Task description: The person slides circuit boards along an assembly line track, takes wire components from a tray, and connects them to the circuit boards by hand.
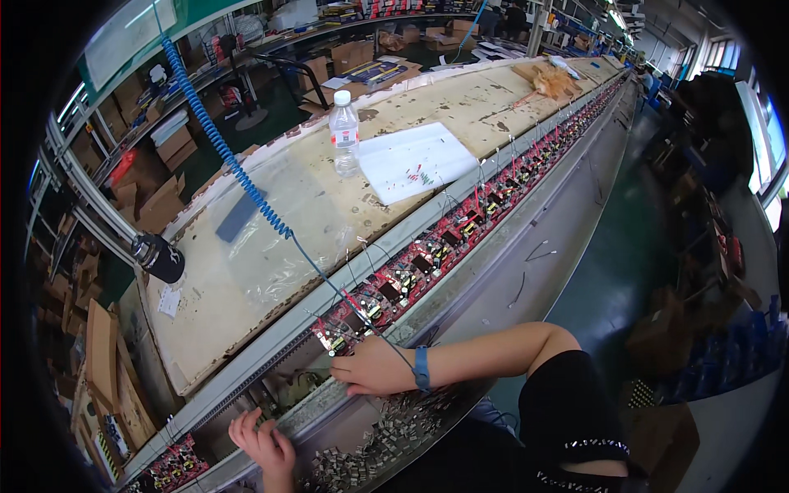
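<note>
My left hand (263,444) is raised over the near rail of the long conveyor channel, its fingers loosely bent and apart, holding nothing visible. My right hand (376,367) reaches across the near rail, palm down. Its fingers point left with the thumb apart, beside the nearest end of a row of red circuit boards (390,292). Whether the fingertips touch that board is hard to see. A blue wrist strap (422,368) circles my right wrist. Below both hands, a heap of small metal-cased parts (378,440) lies in the metal trough. More red boards (177,467) sit in the channel at lower left.
A blue coiled cord (222,148) hangs across the worn bench (329,222) and runs toward my right wrist. On the bench are a clear bottle (345,140), a white sheet (415,160) with small loose parts, and a dark flask (159,257). Loose wires (518,287) lie in the trough.
</note>
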Demonstrator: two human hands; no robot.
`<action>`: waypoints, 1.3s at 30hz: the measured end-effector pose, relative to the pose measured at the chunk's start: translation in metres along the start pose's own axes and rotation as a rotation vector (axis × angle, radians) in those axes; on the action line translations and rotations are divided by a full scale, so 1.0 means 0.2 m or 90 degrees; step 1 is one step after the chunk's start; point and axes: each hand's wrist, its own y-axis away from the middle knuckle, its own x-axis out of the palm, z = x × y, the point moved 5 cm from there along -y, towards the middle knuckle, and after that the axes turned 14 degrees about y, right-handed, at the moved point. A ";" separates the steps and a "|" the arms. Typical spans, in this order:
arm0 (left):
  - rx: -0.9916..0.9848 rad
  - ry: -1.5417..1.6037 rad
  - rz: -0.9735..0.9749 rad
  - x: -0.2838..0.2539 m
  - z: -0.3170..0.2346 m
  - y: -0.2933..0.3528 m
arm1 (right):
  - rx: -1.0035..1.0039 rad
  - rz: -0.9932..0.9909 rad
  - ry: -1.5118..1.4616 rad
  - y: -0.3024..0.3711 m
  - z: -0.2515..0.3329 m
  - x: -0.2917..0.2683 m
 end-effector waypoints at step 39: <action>-0.708 0.671 0.428 0.80 0.08 -0.40 | 0.592 -0.190 -0.002 1.22 -0.27 -0.31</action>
